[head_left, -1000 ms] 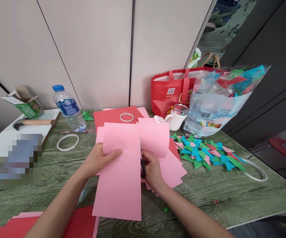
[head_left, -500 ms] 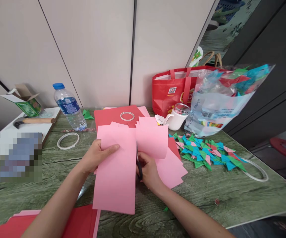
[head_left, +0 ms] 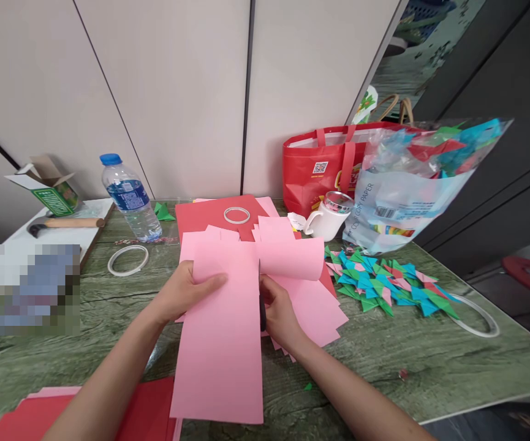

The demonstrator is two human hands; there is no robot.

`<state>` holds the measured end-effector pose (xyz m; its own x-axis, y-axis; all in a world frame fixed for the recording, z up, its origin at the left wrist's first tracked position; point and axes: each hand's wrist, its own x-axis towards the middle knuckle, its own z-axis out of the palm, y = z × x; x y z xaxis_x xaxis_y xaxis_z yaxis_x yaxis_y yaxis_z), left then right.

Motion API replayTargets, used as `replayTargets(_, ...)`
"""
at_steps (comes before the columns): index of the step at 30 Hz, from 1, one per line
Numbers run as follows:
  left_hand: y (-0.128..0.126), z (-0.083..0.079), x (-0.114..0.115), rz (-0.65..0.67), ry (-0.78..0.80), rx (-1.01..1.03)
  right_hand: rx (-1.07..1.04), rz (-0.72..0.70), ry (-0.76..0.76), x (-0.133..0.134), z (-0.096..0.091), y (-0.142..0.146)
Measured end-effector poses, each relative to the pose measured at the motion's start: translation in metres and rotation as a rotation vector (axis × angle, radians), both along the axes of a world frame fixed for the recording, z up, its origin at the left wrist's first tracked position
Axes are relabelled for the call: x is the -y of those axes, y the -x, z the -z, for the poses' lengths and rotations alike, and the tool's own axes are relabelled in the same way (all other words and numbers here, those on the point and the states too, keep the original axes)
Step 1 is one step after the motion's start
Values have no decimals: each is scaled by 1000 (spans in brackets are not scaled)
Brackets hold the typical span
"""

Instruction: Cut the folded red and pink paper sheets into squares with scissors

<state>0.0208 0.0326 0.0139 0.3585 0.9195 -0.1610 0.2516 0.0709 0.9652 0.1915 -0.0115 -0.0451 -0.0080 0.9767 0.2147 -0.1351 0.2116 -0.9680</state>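
Note:
My left hand (head_left: 195,288) grips the left edge of a sheet of pink paper (head_left: 223,355), thumb on top. The sheet is held up above the table, its long right edge cut straight. My right hand (head_left: 280,312) is closed round a pair of black-handled scissors (head_left: 262,306), whose blades stand at the cut near the sheet's far end. The cut part of the sheet (head_left: 292,260) curls over to the right of the blades. Beneath lie a fan of pink sheets (head_left: 310,312) and a piece of red paper (head_left: 204,214) with a white ring (head_left: 236,215) on it.
Behind stand a water bottle (head_left: 131,196), a white mug (head_left: 324,220), a red bag (head_left: 310,177) and a plastic bag of folded paper (head_left: 397,202). Colourful folded pieces (head_left: 379,282) lie at right. A tape roll (head_left: 128,261), hammer-like tool (head_left: 67,223) and red paper stack (head_left: 145,404) are at left.
The pink sheet has shifted a little toward me and to the right. My scissors have cut closer to its far end, and the curled part leans further right.

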Motion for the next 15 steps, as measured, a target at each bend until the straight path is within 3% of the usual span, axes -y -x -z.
replayTargets(15,2,-2,0,13,-45,-39,-1,19,39,-1,3,-2)
